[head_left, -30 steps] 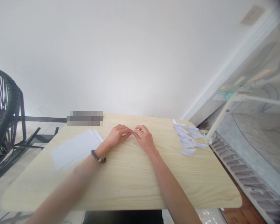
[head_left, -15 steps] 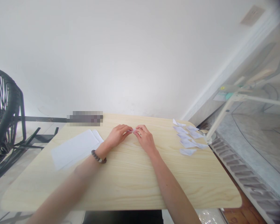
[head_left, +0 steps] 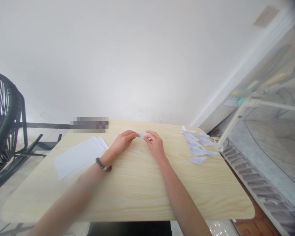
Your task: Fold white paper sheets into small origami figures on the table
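A small folded piece of white paper (head_left: 141,135) is held between my two hands, just above or on the middle of the table. My left hand (head_left: 124,141), below which a dark beaded bracelet (head_left: 103,165) circles the wrist, pinches its left end. The right end sits between the thumb and fingers of my right hand (head_left: 155,146). The paper's exact folds are too small to make out. Several folded paper pieces (head_left: 198,160) lie grouped at the table's right side. Flat white sheets (head_left: 78,157) rest to the left of my left hand.
The pale wooden table (head_left: 137,193) stands against a white wall (head_left: 142,65). A black woven chair (head_left: 8,118) is at the left. Past the right edge is a white metal frame (head_left: 233,124). A pixelated patch covers the table's back left corner.
My right hand has shifted slightly right, away from my left hand. More of the folded paper now shows between them.
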A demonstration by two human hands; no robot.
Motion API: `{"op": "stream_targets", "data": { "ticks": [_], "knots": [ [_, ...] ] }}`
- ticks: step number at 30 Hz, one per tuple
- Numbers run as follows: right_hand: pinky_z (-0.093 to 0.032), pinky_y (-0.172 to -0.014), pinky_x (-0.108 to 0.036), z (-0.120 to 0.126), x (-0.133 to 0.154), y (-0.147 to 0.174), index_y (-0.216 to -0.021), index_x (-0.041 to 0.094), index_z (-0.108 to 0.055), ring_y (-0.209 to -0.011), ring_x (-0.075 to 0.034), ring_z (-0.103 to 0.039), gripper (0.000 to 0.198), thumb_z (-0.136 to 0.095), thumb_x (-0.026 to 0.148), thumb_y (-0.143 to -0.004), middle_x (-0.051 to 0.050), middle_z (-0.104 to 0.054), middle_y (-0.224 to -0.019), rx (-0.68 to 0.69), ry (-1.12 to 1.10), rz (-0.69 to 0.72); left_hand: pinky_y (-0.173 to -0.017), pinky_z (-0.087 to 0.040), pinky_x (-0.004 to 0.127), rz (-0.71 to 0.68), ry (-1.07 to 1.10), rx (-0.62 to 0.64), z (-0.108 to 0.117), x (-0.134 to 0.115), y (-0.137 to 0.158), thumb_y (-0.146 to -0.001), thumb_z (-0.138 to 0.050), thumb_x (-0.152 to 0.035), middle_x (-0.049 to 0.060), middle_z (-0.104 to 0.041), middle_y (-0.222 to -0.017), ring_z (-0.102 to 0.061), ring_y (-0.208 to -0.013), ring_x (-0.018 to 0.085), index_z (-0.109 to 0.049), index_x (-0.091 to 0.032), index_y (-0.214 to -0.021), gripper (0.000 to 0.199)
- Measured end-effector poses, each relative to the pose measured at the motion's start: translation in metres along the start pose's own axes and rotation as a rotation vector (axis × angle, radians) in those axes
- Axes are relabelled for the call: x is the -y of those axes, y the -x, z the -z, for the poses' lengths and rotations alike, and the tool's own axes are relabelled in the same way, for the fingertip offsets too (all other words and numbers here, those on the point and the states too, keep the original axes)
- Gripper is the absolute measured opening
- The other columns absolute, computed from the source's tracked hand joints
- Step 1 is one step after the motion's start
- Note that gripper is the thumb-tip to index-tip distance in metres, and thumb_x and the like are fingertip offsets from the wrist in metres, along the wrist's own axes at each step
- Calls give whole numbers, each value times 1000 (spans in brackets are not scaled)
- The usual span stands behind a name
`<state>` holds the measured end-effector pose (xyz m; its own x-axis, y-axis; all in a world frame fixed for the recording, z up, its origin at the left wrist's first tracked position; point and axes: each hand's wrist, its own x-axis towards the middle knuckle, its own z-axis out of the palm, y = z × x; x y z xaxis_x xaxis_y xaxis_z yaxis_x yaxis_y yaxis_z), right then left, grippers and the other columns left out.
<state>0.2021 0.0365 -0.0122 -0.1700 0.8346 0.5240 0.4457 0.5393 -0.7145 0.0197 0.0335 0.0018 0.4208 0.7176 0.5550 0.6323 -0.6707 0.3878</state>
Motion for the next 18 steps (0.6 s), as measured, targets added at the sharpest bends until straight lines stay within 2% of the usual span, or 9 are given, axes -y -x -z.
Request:
{"op": "stream_targets", "data": {
  "ticks": [6,11,18],
  "knots": [
    [-48,-69,-26,2,0,1,-82,24,-62,-75,-13,-58,17,-46,26,-78,0,-63,-88,58,107,-17,-80,-41,30,49,-103,3,-1,3,0,-82,-40,-21,6,-48,-116,-50,-96,16,-51,-22,-104,25],
    [-46,-71,-25,4,1,1,-82,24,-62,-75,-13,-58,17,-46,26,-78,1,-63,-87,45,150,-8,-76,-39,31,39,-178,33,-1,4,0,-81,-43,-23,5,-59,-95,-52,-86,16,-52,-20,-104,25],
    [-46,-69,-23,4,4,0,-81,23,-60,-73,-12,-58,16,-44,26,-78,2,-64,-84,45,100,-3,-73,-36,31,27,-229,-26,1,0,-1,-81,-42,-23,5,-60,-84,-49,-85,17,-55,-20,-98,21]
  ]
}}
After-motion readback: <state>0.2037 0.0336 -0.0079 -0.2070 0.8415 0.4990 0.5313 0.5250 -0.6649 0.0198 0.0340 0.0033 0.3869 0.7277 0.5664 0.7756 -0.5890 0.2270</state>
